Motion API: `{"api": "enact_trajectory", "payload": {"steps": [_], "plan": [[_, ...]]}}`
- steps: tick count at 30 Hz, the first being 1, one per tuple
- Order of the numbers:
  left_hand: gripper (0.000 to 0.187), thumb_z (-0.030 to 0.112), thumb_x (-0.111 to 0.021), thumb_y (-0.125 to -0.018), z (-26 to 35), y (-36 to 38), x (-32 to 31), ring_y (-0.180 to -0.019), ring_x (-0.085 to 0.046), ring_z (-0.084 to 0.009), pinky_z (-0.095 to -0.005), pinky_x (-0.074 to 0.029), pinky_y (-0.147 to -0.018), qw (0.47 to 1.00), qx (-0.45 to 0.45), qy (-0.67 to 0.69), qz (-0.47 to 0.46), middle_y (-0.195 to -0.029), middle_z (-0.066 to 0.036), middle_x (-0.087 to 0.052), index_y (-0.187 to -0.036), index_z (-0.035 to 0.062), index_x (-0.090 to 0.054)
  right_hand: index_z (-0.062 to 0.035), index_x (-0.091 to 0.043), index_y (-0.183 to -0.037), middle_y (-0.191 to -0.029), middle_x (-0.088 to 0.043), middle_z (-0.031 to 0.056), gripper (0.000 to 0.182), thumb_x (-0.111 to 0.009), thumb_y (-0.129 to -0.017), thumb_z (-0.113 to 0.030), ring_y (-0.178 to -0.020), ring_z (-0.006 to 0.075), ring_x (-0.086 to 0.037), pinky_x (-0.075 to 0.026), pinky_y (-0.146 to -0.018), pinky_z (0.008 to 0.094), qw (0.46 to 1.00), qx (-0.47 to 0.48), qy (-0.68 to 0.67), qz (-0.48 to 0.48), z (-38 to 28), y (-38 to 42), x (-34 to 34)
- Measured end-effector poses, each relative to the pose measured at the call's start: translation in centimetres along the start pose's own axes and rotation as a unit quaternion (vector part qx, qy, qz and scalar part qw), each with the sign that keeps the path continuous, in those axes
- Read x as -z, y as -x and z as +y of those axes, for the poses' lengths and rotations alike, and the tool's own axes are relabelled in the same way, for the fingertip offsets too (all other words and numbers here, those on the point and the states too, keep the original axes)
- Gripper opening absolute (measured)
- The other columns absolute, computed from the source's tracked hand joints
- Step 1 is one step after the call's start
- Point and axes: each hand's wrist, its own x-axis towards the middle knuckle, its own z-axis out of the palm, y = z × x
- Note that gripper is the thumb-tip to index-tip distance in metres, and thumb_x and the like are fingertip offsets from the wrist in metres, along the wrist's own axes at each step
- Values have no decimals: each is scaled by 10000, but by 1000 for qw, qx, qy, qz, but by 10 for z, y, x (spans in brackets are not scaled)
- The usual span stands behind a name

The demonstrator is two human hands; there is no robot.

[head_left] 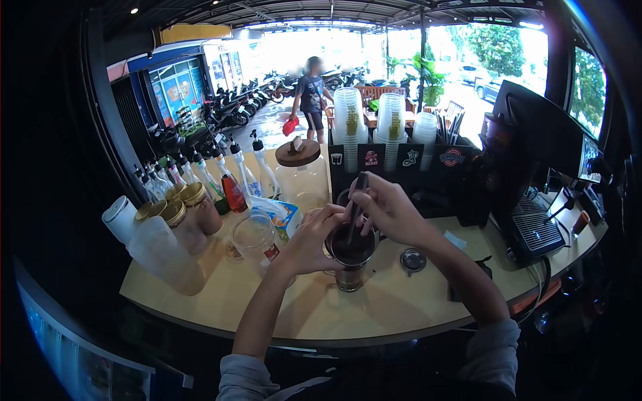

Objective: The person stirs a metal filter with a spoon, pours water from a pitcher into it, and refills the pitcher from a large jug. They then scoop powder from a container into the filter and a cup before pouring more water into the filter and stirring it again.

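I judge the glass (350, 277) fragile, best held around its upper wall, where left fingers (326, 215) grip; above it, right fingers (382, 190) pinch a black stick (362, 181).

No wording is legible. Beyond the left hand (309, 242) and right hand (389, 212), the black cup organizer (390, 160) bears four emblems: a white cup outline (336, 159), a red motif (371, 158), a pale pot-like shape (410, 158) and a round badge (452, 158) with lettering too small to read. Gold print on the stacked plastic cups (351, 113) above and a dark red label (271, 252) on the clear jar (251, 232) beside the left hand are likewise unreadable.
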Motion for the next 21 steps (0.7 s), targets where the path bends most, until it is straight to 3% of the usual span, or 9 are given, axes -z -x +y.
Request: {"api": "enact_trajectory", "payload": {"steps": [1,5,9,13,19,21], "plan": [[741,253,-868,-473,-1,0,1,-1099,-494,-317,-422,-401,-942,1000,2,6,-10,-1158,-90,-488,-1098,76,-512,18,-406,-881,-694,-637,90,164,-454,-968,-113,-542,89,-592,-508,-488,240,1000,-4,-30,-5,1,2,-2],[772,241,-868,-462,-2,-1,-2,-1093,-501,-315,-418,-403,-946,1000,-17,1,-10,-1171,-85,-493,-1130,80,-514,9,-414,-888,-705,-640,89,166,-468,-969,-125,-555,91,-599,-508,-470,242,998,-13,67,2,-4,2,11],[766,244,-870,-461,-1,-1,-2,-1088,-501,-313,-413,-405,-943,1000,-8,-2,-3,-1165,-77,-496,-1123,84,-519,7,-416,-889,-670,-627,82,160,-467,-967,-123,-511,102,-593,-485,-448,240,1000,10,-27,0,3,6,2],[729,251,-868,-472,2,-3,-2,-1091,-496,-318,-419,-401,-947,1000,-9,15,-13,-1167,-82,-492,-1094,90,-525,-4,-413,-875,-665,-618,72,156,-478,-961,-116,-507,98,-584,-472,-447,241,998,27,53,-15,-2,3,11],[709,249,-867,-472,3,-1,-1,-1096,-491,-325,-430,-400,-948,1000,0,11,-11,-1147,-87,-490,-1072,89,-523,-6,-409,-838,-656,-614,76,161,-469,-954,-101,-626,67,-592,-456,-487,233,997,-5,15,-77,-7,4,8],[713,248,-867,-469,3,-1,-2,-1096,-491,-327,-431,-401,-948,1000,-4,3,-3,-1142,-87,-490,-1071,87,-522,-20,-421,-839,-668,-621,69,154,-476,-954,-106,-625,63,-597,-448,-478,236,997,56,47,-33,1,-2,12]]}}
